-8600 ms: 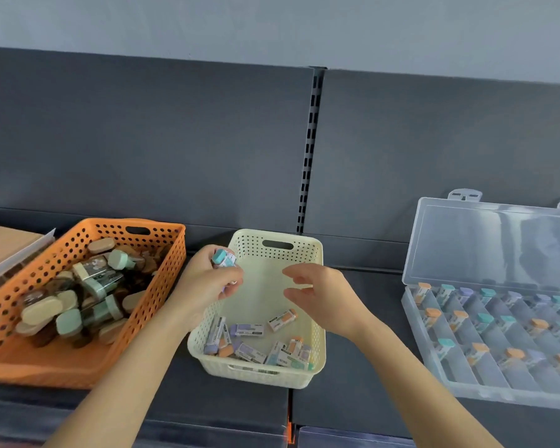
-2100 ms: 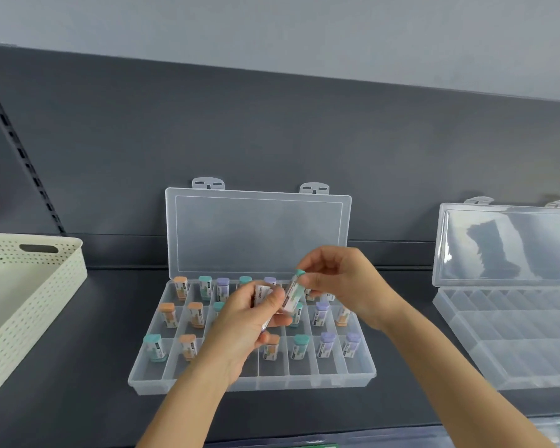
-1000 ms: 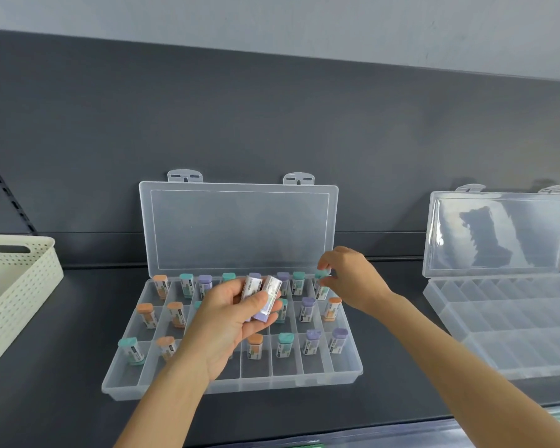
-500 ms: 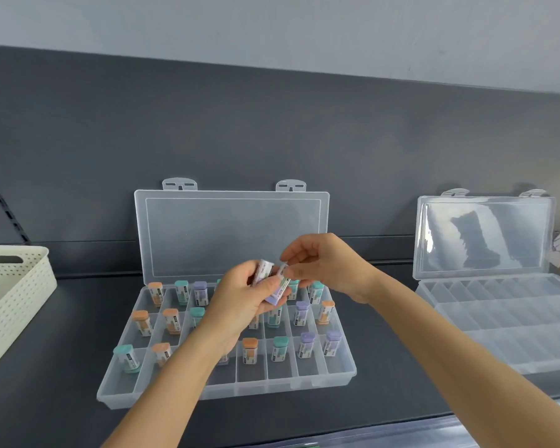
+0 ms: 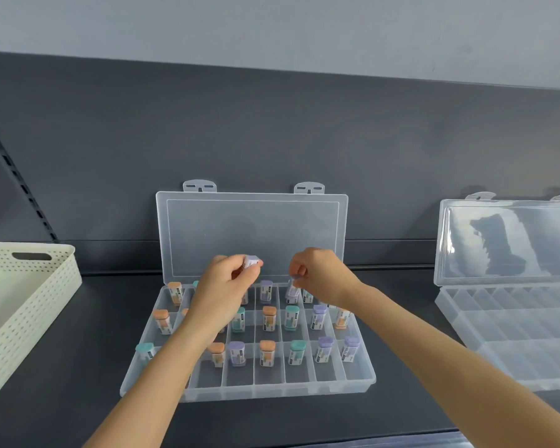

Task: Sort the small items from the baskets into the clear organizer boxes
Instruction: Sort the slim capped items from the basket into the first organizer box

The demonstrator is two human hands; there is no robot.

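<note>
A clear organizer box (image 5: 359,381) lies open on the dark shelf, its lid leaning on the back panel. Several small erasers with orange, teal and purple caps stand in its compartments. My left hand (image 5: 222,291) hovers over the box's back left part and grips a purple-capped eraser (image 5: 251,261). My right hand (image 5: 319,274) pinches another purple eraser (image 5: 293,291) by its top, holding it upright in a back-row compartment.
A cream perforated basket (image 5: 23,305) stands at the left edge. A second clear organizer box (image 5: 511,331), open with empty compartments, sits at the right. The shelf's front edge runs along the bottom of the view.
My right hand took one purple eraser from my left hand's pair and lowered it into a back-row compartment. My left hand keeps one eraser.
</note>
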